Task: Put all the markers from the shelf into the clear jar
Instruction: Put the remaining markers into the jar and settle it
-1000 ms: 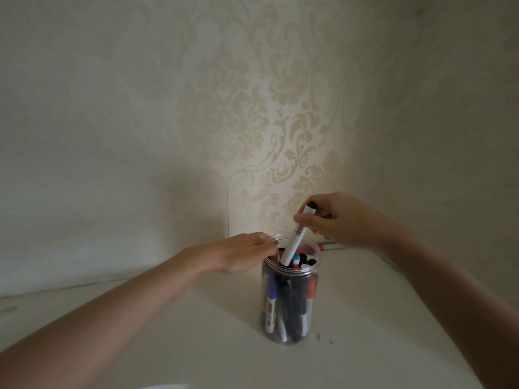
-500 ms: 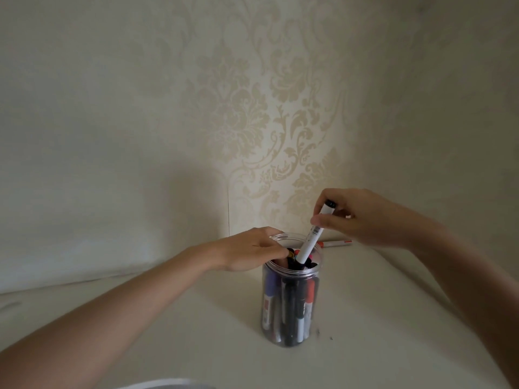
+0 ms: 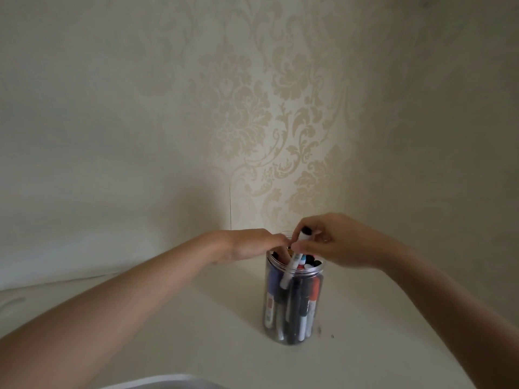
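Fingers of my right hand (image 3: 339, 242) pinch a light, stiff white marker (image 3: 293, 262) near its black cap, angled into the crowded clear jar (image 3: 293, 299) whose rim my curled left hand (image 3: 247, 244) steadies.

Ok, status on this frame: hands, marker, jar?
Right hand shut on white marker, tip down in clear jar. Left hand at the rim, grip unclear. Jar packed; tight fit.
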`<state>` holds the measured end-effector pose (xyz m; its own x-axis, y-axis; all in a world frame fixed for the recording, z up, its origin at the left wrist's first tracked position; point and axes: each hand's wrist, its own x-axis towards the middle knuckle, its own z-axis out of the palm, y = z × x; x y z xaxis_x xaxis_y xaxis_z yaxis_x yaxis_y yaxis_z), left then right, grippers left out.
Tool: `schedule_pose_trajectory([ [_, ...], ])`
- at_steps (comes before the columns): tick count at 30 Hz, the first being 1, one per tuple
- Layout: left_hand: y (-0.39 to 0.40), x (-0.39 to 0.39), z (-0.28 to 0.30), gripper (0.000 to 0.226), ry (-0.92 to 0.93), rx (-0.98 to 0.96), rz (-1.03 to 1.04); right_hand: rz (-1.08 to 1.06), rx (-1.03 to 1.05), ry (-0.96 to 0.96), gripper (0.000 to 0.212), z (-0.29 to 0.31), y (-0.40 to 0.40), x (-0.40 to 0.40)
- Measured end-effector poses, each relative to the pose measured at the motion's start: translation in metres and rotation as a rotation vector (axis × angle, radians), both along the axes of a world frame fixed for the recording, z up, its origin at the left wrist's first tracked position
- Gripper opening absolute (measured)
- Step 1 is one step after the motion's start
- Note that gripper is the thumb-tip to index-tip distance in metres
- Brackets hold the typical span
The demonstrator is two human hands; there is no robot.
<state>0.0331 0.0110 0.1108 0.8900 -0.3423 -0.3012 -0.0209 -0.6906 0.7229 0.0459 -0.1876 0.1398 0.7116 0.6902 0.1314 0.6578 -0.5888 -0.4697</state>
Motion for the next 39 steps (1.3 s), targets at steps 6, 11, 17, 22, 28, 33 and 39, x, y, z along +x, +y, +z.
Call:
schedule_pose_trajectory([
  [6, 0.018, -0.005, -0.015, 0.020, -0.153, -0.409, 0.204, 0.003, -0.143, 0.050, 0.038, -0.007, 0.017, -0.008],
  [11, 0.013, -0.018, -0.017, 0.036, -0.151, -0.364, 0.171, -0.085, 0.113, -0.162, 0.004, -0.007, 0.001, 0.010],
  [17, -0.007, -0.013, -0.016, 0.065, -0.042, -0.330, 0.190, -0.478, 0.537, -0.071, 0.012, -0.042, -0.047, 0.043],
  [22, -0.017, 0.002, -0.015, 0.078, 0.194, -0.465, 0.284, -0.156, 0.398, 0.643, 0.072, -0.095, -0.056, 0.009],
  [28, -0.005, 0.009, -0.016, 0.053, 0.094, -0.601, 0.247, -0.095, 0.393, 0.467, 0.080, -0.131, -0.007, 0.004],
  [33, 0.016, 0.032, -0.021, 0.061, -0.212, -0.378, 0.283, -0.011, 0.290, 0.475, 0.091, -0.139, 0.008, 0.040],
  [39, 0.020, 0.047, -0.012, 0.050, -0.228, -0.123, 0.068, -0.237, 0.093, 0.111, 0.079, -0.163, -0.025, 0.137],
])
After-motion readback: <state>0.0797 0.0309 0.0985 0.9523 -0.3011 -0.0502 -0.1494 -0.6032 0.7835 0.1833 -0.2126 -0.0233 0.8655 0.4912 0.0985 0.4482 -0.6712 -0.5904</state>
